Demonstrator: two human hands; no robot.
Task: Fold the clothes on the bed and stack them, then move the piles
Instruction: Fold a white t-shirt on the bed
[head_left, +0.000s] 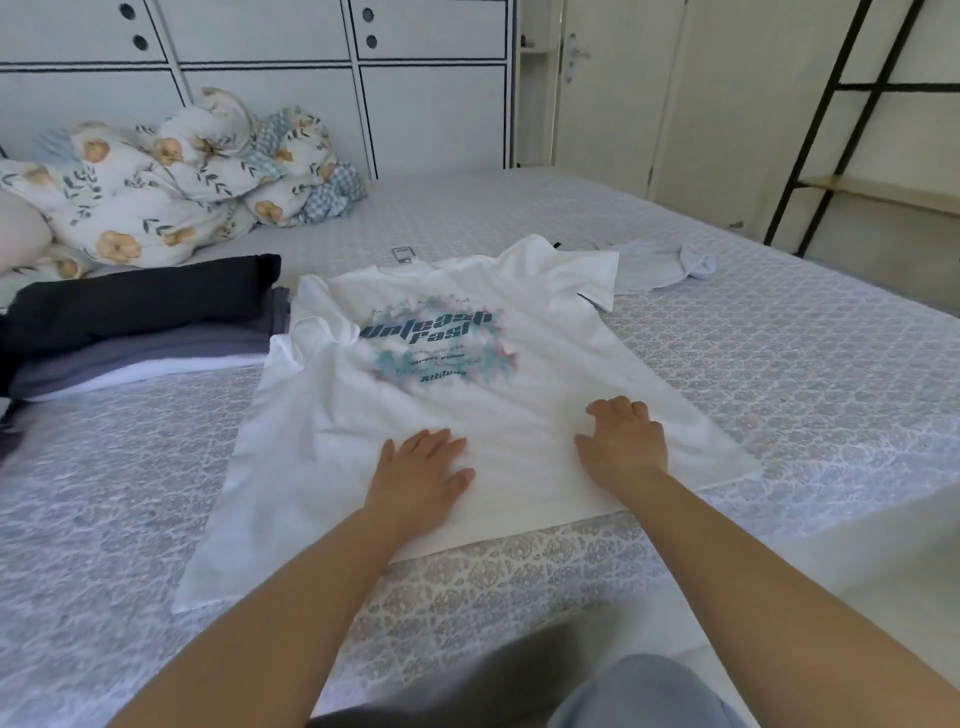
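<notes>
Palms of left hand (422, 470) and right hand (623, 441) press white T-shirt (363, 415) flat on bed (779, 364), fingers straight.

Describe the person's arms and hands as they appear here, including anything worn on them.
Both forearms are bare as far as the frame shows, with no sleeves in view. The left hand and the right hand wear no gloves, and no rings, watch or bracelets show. The fingernails look short; blur hides finer detail.

Cut off at left edge: stack of folded dark and grey clothes (130, 332). Blurred: small print on white printed T-shirt (467, 395).
</notes>
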